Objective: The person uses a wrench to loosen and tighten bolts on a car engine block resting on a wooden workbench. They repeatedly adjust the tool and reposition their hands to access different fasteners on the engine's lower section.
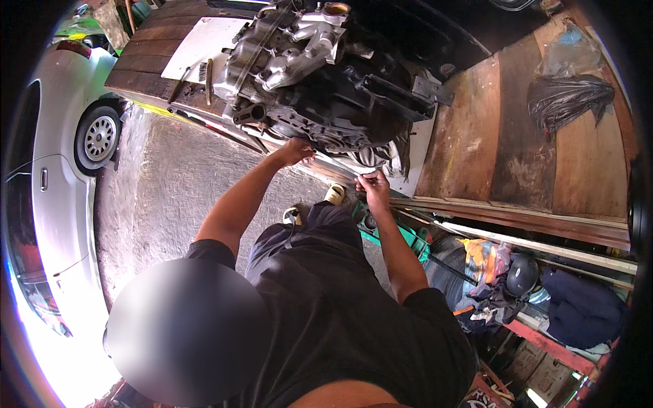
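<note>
A large car engine (326, 88), dark with a silver-grey upper part, lies on the wooden workbench at the far middle. At its near lower edge, a thin metal bar (339, 165), like a wrench handle, slants between my hands. My right hand (373, 185) is closed round the bar's near right end. My left hand (297, 151) is closed at its other end, close against the engine. The head of the bar is hidden by my left fingers and the engine's shadow. A grey rag (396, 160) hangs beneath the engine, beyond my right hand.
A wire brush (205, 78) lies on the wooden bench (456, 149) left of the engine. Black plastic bags (568, 98) rest at the far right. A silver car (61, 170) stands at left. A green crate (415, 241), a tyre (445, 272) and a black helmet (522, 274) are below the bench.
</note>
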Demonstrator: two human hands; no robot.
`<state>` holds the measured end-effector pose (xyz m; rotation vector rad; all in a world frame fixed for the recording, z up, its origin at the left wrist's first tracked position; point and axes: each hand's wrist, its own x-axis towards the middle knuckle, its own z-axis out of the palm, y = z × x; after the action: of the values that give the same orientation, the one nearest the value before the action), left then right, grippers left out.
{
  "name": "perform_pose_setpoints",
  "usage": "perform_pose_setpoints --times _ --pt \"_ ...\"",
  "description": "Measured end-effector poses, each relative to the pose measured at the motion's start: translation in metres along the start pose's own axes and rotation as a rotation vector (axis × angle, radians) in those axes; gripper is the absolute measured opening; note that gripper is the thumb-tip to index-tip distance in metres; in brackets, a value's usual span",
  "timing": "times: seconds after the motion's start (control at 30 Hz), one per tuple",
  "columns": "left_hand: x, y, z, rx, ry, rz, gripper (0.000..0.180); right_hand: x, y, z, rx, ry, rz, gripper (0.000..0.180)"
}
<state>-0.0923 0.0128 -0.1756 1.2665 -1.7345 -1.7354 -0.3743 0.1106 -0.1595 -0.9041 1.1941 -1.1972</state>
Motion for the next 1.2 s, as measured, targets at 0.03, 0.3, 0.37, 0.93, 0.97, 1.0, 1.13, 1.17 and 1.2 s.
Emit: perform_pose_setpoints --times 0.03,0.3,0.37,0.93,0.97,1.0,1.13,1.17,1.2 --pt "0.003 0.000 0.003 0.005 0.035 0.008 0.021 0.002 0.005 -0.002 -0.055 0.000 -0.007 0.011" --pt "0.014 -0.010 0.011 0.098 0.144 0.056 0.023 0.019 0.042 -0.019 -0.882 -0.013 -0.228 0.020" --pt "0.015 -0.007 0.011 0.185 0.161 0.061 0.025 0.022 0.048 -0.020 -0.968 0.004 -0.266 0.019" --pt "0.008 0.014 0.025 0.669 0.351 -0.023 0.033 0.022 0.022 -0.007 -1.074 0.067 -0.288 0.018" --pt "0.011 0.009 0.025 0.694 0.333 -0.044 0.033 0.021 0.025 -0.008 -1.065 0.061 -0.311 0.019" --pt "0.012 0.009 0.026 0.690 0.344 -0.040 0.031 0.020 0.026 -0.010 -1.057 0.058 -0.333 0.019" --pt "0.016 0.005 0.029 0.698 0.356 -0.040 0.030 0.016 0.030 -0.014 -1.024 0.038 -0.345 0.019" --pt "0.017 0.004 0.029 0.706 0.352 -0.045 0.031 0.014 0.031 -0.014 -1.037 0.037 -0.325 0.019" --pt "0.018 0.005 0.029 0.729 0.351 -0.030 0.031 0.013 0.029 -0.014 -1.050 0.036 -0.305 0.019"
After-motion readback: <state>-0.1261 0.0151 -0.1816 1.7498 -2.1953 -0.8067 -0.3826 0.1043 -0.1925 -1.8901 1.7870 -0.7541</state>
